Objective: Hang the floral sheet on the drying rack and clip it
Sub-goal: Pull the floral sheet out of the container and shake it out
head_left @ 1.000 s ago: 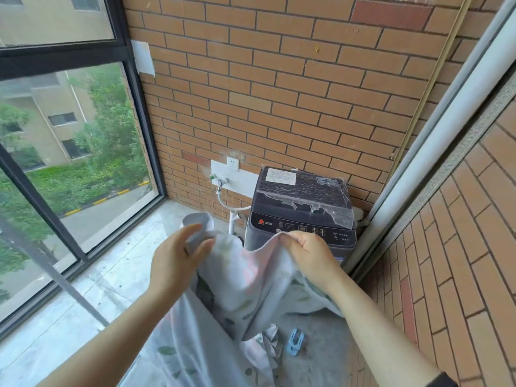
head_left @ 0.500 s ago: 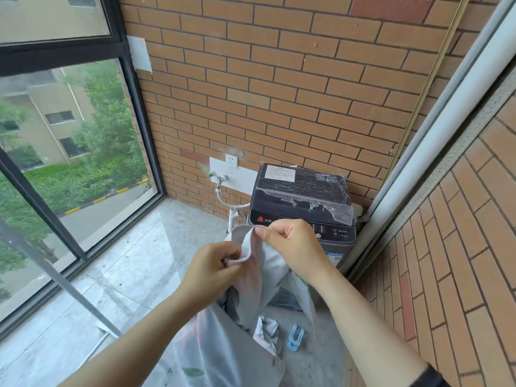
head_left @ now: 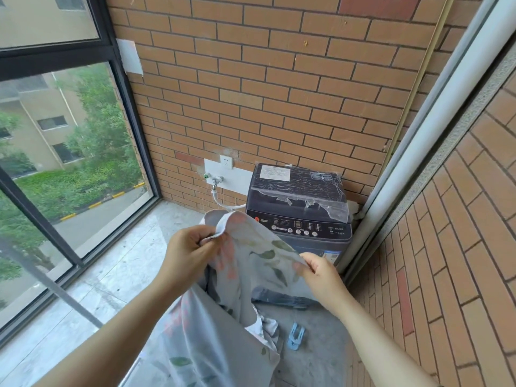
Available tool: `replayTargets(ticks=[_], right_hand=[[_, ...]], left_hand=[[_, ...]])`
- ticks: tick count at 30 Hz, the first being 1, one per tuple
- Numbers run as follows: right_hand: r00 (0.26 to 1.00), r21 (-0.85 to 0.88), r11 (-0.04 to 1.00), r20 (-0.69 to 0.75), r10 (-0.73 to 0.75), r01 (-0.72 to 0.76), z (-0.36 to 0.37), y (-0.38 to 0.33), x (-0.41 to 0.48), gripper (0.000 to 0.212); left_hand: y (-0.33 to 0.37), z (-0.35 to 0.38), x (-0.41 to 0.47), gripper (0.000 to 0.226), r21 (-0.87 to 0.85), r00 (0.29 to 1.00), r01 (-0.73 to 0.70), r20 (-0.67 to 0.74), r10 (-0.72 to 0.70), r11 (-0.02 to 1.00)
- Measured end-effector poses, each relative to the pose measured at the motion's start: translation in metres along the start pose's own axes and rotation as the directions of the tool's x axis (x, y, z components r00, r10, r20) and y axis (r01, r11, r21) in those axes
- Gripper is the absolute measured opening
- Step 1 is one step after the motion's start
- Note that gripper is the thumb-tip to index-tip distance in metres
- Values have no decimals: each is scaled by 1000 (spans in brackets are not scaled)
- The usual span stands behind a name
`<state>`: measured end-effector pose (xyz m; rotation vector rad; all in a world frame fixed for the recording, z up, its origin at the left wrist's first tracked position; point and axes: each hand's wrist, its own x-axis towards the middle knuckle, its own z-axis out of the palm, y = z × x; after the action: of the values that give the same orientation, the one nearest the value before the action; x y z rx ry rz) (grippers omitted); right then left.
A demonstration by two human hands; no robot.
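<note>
pale grey floral sheet (head_left: 251, 266) held up at its hem

printed with green leaves and pink blooms, it hangs at six o'clock in the view, trailing to the concrete floor (head_left: 321, 361). the left hand (head_left: 190, 252) pinches the top hem; the right hand (head_left: 321, 275), at four o'clock from it, grasps the edge. a light blue plastic clip (head_left: 296, 336) lies on the floor at five o'clock, near the dark grey washing machine (head_left: 298, 208).

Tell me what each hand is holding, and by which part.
Both hold the floral sheet by its edge: the left hand pinches a bunched bit at the top, the right hand pinches it lower down.
</note>
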<state>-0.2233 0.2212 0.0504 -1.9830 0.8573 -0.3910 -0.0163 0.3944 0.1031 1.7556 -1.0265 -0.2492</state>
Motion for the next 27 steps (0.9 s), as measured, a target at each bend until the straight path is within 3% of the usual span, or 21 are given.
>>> replayTargets(ticks=[4,9,14,20,27], right_hand=[[982,131,991,-191,-6,32,2,-6,0,54],[953,102,981,-273,-134,168,-31,-51,10,39],[899,-2,961,-355,-258,275,-85,-103,29,43],[747,-171,900,-507,-430,402,-145,-180,44,36],[484,-326,799,-659,-575,505,-216,-257,31,37]], left_hand=[[-7,3,1,43,20,999,26,-32,-26,999],[-16,-2,6,51,72,993,76,-97,-69,994],[-5,-20,42,43,126,993,31,-118,-16,992],[83,-54,123,45,119,951,-152,-255,178,981],[198,-87,166,43,64,856,-383,-351,380,922]])
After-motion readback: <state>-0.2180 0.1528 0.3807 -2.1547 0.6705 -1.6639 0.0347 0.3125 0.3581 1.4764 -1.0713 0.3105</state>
